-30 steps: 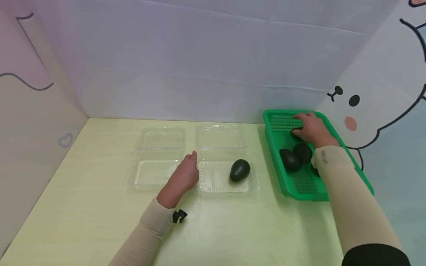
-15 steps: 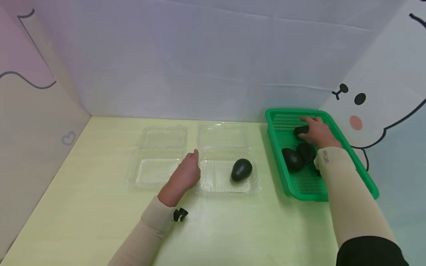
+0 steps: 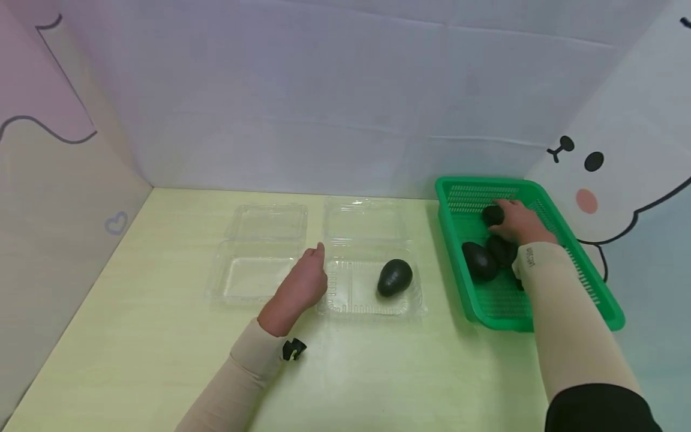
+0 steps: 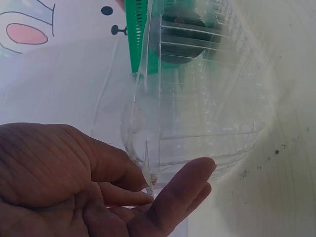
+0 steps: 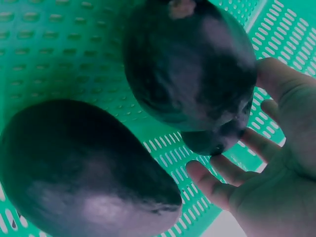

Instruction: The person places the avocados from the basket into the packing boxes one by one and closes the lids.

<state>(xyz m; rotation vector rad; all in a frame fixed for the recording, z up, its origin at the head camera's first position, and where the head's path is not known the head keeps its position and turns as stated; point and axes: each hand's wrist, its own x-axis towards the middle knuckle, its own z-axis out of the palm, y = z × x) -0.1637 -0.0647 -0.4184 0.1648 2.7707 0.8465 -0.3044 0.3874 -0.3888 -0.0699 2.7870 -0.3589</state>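
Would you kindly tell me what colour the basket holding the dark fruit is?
The basket is bright green; the head view shows it best.

I can pass a hand across the bare tabletop (image 3: 410,372) in front of the green basket (image 3: 504,324), or up the strip on its left, before the nearer container (image 3: 348,288). From above, the basket's far-left corner is open. Raised rim blocks low side entry. Back wall (image 3: 345,102) limits reach behind the basket; side wall (image 3: 637,150) is tight on its right. Inside the basket: right hand (image 3: 519,223) and far avocado (image 3: 492,215) at the far end, paired avocados (image 3: 478,261) mid-basket, right sleeve (image 3: 556,312) crossing the right side. Left hand (image 3: 301,287) blocks the nearer container's edge farthest from the basket.
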